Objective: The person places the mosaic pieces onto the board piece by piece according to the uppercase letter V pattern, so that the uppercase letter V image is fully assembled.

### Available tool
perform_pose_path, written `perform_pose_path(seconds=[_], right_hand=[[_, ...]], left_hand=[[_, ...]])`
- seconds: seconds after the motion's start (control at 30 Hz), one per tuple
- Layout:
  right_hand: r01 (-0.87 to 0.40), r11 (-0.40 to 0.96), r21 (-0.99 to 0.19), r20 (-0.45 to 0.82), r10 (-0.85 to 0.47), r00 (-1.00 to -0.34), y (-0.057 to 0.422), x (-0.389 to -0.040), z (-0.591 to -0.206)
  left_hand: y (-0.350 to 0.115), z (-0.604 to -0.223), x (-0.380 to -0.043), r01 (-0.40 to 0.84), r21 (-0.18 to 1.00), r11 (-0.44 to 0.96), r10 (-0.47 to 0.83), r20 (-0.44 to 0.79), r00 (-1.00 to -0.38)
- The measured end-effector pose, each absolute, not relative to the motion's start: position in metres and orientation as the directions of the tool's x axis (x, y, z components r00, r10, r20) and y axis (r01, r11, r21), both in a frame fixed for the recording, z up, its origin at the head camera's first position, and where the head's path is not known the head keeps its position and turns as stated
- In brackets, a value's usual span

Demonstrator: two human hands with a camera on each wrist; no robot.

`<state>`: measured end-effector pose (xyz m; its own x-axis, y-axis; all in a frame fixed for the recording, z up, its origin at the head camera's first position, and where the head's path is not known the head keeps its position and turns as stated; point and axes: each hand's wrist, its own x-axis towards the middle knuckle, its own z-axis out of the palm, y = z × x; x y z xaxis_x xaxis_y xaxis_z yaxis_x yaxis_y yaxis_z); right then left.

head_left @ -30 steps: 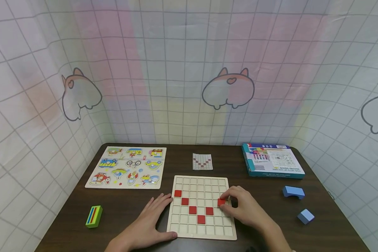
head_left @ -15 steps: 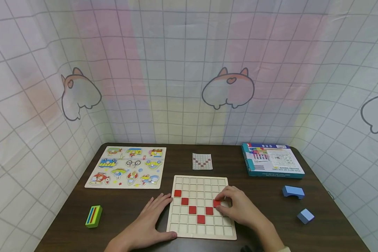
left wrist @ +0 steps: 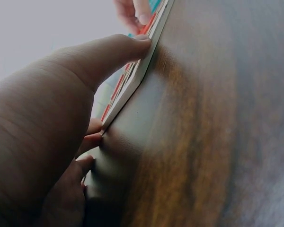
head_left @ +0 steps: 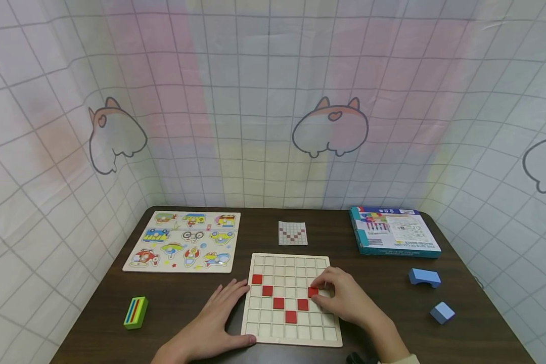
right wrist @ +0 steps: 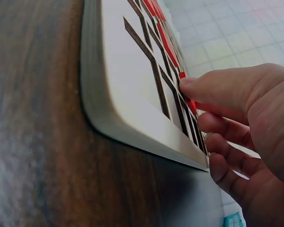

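A pale wooden grid board (head_left: 277,339) lies on the dark table with several red square tiles (head_left: 278,303) set in its cells. Between thumb and fingers my right hand (head_left: 346,297) pinches another red tile (head_left: 313,292), over a cell in the right part of the board. In the right wrist view the thumb presses on that red tile (right wrist: 191,105). My left hand (head_left: 211,321) rests along the board's left edge with fingers fairly straight, and its thumb (left wrist: 118,52) touches the near corner. The pinched tile's underside is hidden.
Behind the board lies a small pattern card (head_left: 292,233). A vehicle puzzle board (head_left: 182,242) is back left, a boxed set (head_left: 396,232) back right. A green block with coloured strips (head_left: 135,313) sits left; a blue arch block (head_left: 424,278) and blue cube (head_left: 442,313) sit right.
My right hand has shifted slightly left with the red tile, about half a cell, then stayed nearly still. My left hand and the board have kept their places.
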<state>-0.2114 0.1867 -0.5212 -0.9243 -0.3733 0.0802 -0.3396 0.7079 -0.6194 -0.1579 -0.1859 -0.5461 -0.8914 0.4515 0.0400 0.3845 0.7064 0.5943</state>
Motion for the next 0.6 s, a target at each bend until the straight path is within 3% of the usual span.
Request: perform_pose_path(seconds=[0.6], right_hand=[[-0.320,0.717,-0.619,0.104,-0.329,-0.939,0.209,-0.198,-0.517]], left_hand=[[-0.186,-0.545,-0.158,0.379,0.592,0.711,0.449,0.033,-0.893]])
